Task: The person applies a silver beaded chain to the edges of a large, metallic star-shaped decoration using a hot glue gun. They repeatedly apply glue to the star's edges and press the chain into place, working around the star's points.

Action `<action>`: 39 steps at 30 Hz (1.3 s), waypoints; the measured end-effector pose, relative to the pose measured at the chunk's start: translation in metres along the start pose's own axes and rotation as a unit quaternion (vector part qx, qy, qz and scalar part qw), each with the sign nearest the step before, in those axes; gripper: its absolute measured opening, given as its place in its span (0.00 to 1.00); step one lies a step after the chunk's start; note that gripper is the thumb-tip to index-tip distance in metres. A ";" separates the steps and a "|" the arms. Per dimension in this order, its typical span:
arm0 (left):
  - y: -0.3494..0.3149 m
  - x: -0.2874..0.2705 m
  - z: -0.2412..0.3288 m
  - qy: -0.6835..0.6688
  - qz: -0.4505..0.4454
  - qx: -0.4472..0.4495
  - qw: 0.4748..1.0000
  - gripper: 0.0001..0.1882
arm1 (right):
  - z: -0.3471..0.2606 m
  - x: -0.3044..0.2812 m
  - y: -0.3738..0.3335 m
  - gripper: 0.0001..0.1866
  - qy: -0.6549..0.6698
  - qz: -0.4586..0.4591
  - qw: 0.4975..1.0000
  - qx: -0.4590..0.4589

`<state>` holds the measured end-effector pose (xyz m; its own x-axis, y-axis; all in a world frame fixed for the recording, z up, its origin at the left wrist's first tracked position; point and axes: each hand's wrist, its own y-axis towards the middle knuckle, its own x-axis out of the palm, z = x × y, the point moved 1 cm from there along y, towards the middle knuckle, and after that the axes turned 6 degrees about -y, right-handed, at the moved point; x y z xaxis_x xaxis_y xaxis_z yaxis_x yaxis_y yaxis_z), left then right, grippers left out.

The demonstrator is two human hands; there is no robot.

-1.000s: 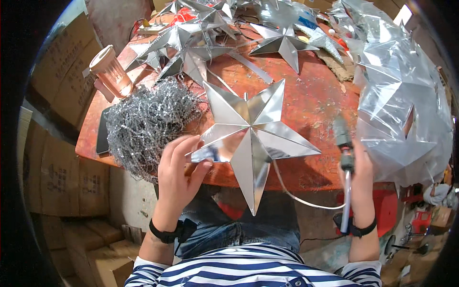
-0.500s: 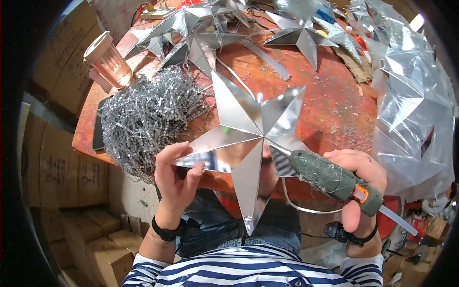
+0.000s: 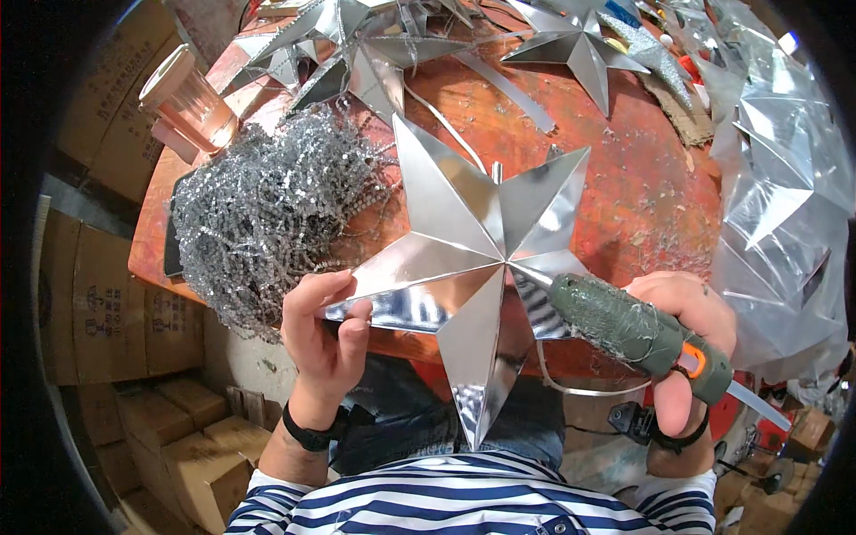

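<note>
A silver mirror-faced star [image 3: 477, 325] with folded points is held up in front of me over the table's near edge. My left hand [image 3: 323, 334] pinches its left point between thumb and fingers. In my right hand [image 3: 685, 325] is a dark green hot glue gun [image 3: 615, 321], its body covered in stringy glue threads. The gun's metal nozzle reaches the middle of the star, where the folds meet; whether it touches is hard to tell. A translucent glue stick [image 3: 758, 406] sticks out of the gun's back end.
On the worn red table [image 3: 637, 214], a heap of silver sequin trim [image 3: 276, 214] lies left, beside a lidded cup [image 3: 189, 102]. More silver stars [image 3: 578, 49] lie at the far side. Clear plastic wrapping [image 3: 780, 214] covers stars at right. Cardboard boxes [image 3: 116, 303] stand left.
The star and glue gun have shifted slightly to the right, with the star turned a little. My left hand keeps its pinch. The whole view has also moved slightly.
</note>
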<state>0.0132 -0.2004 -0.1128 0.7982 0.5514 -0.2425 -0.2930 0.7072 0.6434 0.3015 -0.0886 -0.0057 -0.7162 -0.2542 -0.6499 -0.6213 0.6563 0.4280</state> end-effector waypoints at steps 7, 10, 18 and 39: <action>0.000 -0.001 0.001 -0.002 -0.009 -0.004 1.000 0.20 | 0.006 0.003 -0.002 0.45 0.006 0.021 1.000 0.006; 0.001 -0.001 0.000 -0.003 -0.014 0.005 1.000 0.20 | 0.007 0.006 -0.003 0.45 0.006 0.034 0.999 0.010; 0.001 0.000 0.001 0.005 -0.011 0.006 1.000 0.21 | 0.004 0.003 -0.006 0.42 -0.046 0.021 0.999 -0.005; -0.001 -0.002 0.002 -0.001 -0.020 -0.004 1.000 0.19 | -0.011 -0.012 -0.029 0.09 -0.130 -0.102 0.982 -0.095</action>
<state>0.0129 -0.2035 -0.1115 0.8101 0.5220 -0.2671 -0.2648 0.7321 0.6277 0.3247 -0.1121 -0.0030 -0.4804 -0.1614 -0.8621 -0.8096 0.4597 0.3650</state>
